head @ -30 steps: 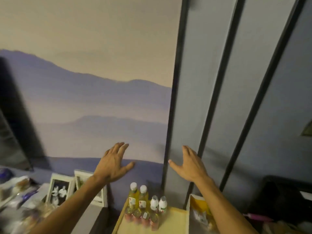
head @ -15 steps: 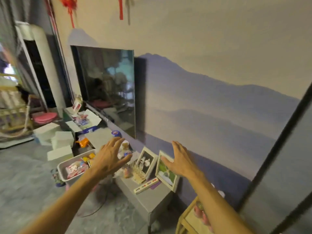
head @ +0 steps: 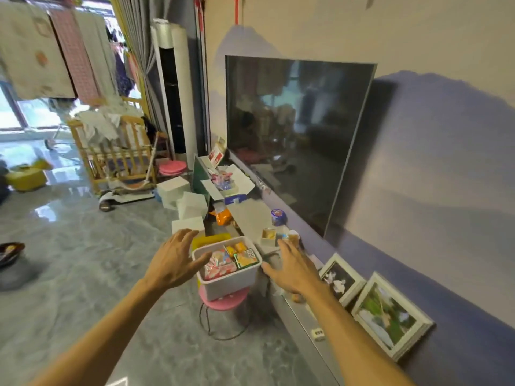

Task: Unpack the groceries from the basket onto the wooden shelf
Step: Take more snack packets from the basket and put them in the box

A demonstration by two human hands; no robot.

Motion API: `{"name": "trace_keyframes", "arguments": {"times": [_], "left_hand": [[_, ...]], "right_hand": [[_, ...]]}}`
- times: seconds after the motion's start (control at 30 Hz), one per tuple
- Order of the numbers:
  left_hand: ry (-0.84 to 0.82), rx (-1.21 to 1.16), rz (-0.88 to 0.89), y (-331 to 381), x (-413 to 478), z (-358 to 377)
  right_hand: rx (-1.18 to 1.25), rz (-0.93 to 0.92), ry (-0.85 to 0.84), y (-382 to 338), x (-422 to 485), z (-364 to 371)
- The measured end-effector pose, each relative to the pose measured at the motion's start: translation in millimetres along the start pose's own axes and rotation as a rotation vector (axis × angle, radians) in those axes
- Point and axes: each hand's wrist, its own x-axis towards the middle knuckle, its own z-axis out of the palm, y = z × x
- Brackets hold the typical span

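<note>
Both arms reached forward over the grey marble floor (head: 83,260). The left hand (head: 174,263) hovered at the near left side of the basket (head: 231,282), its fingers (head: 184,239) spread wide and holding nothing, the thumb overlapping the basket's left rim in this view; whether it touched the rim could not be told. The right hand (head: 292,267) hung just right of the basket, fingers likewise spread and empty, in front of the edge of the grey worktop (head: 250,215). The basket, a pale plastic tub, sat on a pink stool (head: 223,300) beside the worktop and was filled with groceries (head: 223,264): pink-and-white packets, a green-and-yellow carton and small orange packs. Behind it stood a yellow container (head: 209,240). On the worktop lay a blue tin (head: 278,217), an orange bag (head: 223,217) and an open white box (head: 228,181). A large dark television (head: 295,135) leaned against the wall, and two white picture frames (head: 390,316) stood right of the right forearm.
</note>
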Motion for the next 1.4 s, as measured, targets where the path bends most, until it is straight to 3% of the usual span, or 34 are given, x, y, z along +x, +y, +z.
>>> {"name": "trace_keyframes", "arguments": {"times": [0.33, 0.73, 0.93, 1.17, 1.4], "left_hand": [[-0.145, -0.043, -0.022, -72.0, 112.5, 61.1], [-0.402, 0.025, -0.049, -132.9, 357.4, 203.7], [-0.526, 0.013, -0.081, -173.8, 440.3, 297.0], [-0.631, 0.021, -0.091, -258.5, 465.2, 452.3], [-0.653, 0.014, -0.084, -296.2, 478.8, 575.4]], "right_hand": [[-0.001, 0.001, -0.124, -10.7, 161.1, 69.3], [0.011, 0.046, -0.281, 46.4, 440.7, 182.8], [-0.032, 0.025, -0.370, 70.5, 543.9, 287.9], [0.049, 0.057, -0.450, 97.9, 607.6, 452.5], [-0.381, 0.170, -0.312, 123.5, 639.2, 552.5]]}}
